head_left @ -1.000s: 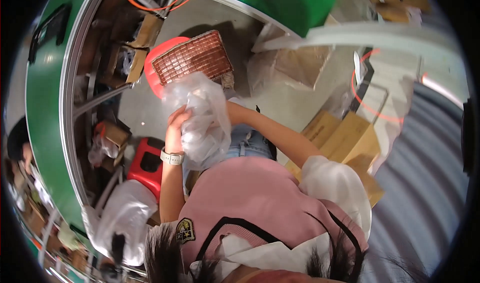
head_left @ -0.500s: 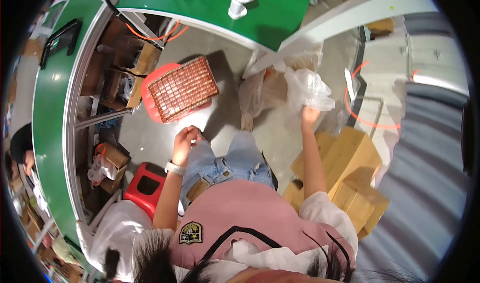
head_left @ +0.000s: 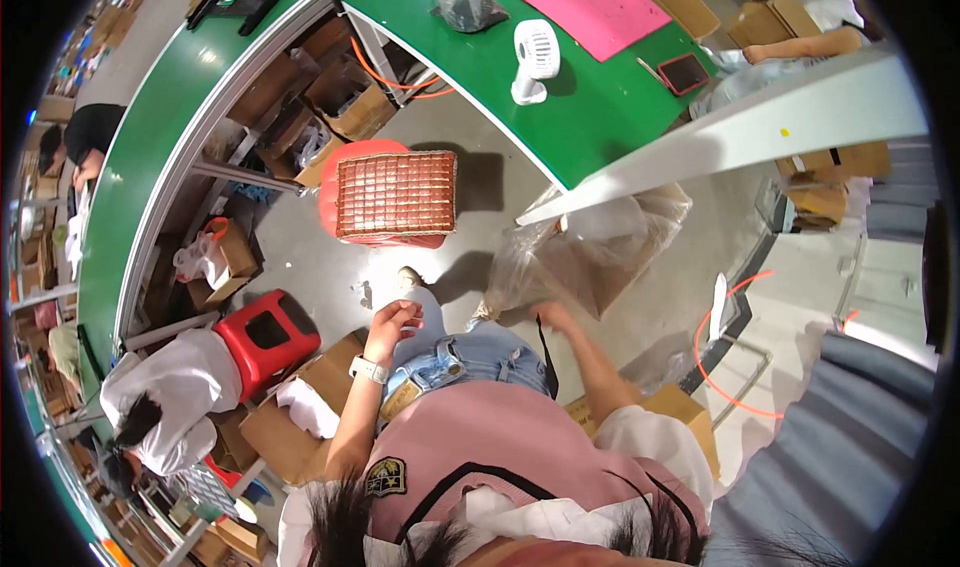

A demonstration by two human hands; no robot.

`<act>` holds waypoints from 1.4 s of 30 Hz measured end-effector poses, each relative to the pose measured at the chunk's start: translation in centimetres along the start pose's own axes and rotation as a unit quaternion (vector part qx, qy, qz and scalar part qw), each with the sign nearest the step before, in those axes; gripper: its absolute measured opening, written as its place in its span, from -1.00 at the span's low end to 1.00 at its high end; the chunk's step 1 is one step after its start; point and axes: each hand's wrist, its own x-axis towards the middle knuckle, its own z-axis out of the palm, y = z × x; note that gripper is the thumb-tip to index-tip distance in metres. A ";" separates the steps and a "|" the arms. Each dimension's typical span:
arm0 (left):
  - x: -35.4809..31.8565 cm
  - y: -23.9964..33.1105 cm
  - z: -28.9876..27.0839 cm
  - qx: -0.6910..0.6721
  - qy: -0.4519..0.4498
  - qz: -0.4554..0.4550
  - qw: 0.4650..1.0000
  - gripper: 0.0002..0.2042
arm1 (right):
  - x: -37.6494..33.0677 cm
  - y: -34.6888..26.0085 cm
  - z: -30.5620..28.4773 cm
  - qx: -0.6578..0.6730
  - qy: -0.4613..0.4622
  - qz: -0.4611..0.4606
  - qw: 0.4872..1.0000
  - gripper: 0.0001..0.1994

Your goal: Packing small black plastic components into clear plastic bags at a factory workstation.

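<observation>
Right hand (head_left: 550, 315) lowered since half second ago, grip closed on edge of clear plastic bag (head_left: 590, 252), now slumped on floor beside green table (head_left: 600, 117); left hand (head_left: 392, 319) loosely curled, empty, over knee, unchanged.

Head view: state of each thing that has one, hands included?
left hand: empty, fingers loosely curled, above the thigh
right hand: at the edge of the clear plastic bag; grip cannot be told
clear plastic bag: crumpled, on the floor under the table edge
red stool with woven cushion: upright, unoccupied
small white fan: upright on the green table
red plastic stool: upright, unoccupied
</observation>
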 end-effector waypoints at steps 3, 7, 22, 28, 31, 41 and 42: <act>2.5 3.0 0.5 -0.010 -0.028 -0.002 1.000 -0.81 | -1.6 2.5 5.3 0.195 -0.084 0.073 0.974 -0.54; 8.5 9.4 -2.1 0.076 0.005 0.154 0.985 -0.72 | -5.6 -6.9 0.8 0.101 -0.145 0.163 0.971 -0.58; 39.2 42.2 9.1 0.213 0.041 0.612 0.760 -0.81 | -10.3 -11.9 13.0 0.357 0.254 0.174 0.882 -0.74; 37.7 45.1 10.7 0.047 -0.119 0.508 0.852 -0.81 | -11.5 -11.2 21.3 0.297 0.393 0.176 0.852 -0.74; 36.6 46.4 8.9 -0.079 -0.170 0.459 0.868 -0.82 | -11.2 -11.4 20.8 0.303 0.335 0.217 0.865 -0.74; 20.7 42.7 0.1 -0.183 -0.181 0.355 0.899 -0.85 | -5.9 -21.6 7.2 0.255 0.377 -0.038 0.889 -0.81; 18.7 41.2 0.0 -0.164 -0.112 0.344 0.918 -0.85 | -5.5 -23.4 5.6 0.211 0.368 -0.054 0.904 -0.81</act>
